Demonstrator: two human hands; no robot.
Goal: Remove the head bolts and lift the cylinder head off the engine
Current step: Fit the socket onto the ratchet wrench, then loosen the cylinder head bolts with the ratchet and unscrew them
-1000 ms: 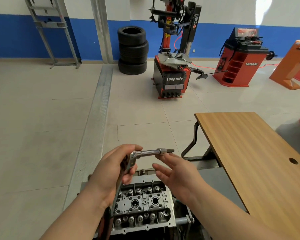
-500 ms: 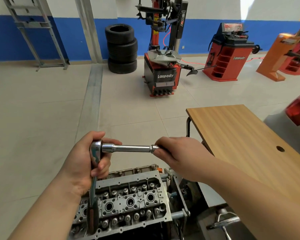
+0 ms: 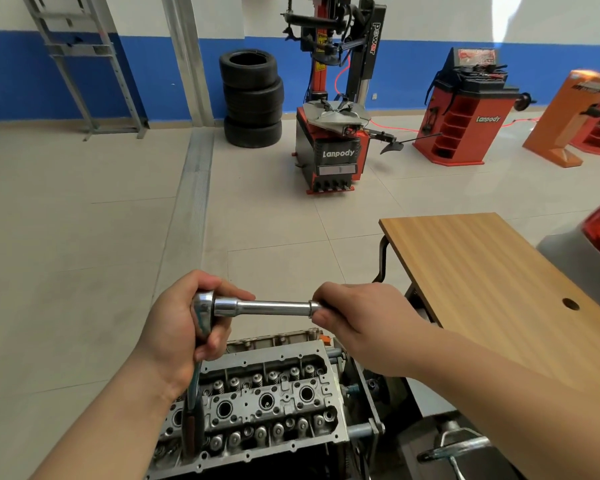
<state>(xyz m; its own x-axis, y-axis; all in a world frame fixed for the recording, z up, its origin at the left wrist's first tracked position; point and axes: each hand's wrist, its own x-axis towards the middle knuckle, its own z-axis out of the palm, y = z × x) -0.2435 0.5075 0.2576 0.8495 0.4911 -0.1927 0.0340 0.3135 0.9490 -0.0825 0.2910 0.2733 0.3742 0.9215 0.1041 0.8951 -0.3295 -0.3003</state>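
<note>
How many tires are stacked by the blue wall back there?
3 tires, in one stack left of the red tire changer: bottom, middle, top. No others show, though the machines could hide some.

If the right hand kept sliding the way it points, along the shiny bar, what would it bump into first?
Probably the left hand. The right hand grips the far end of the bar, which runs straight to the wrench head held in the left hand.
</note>
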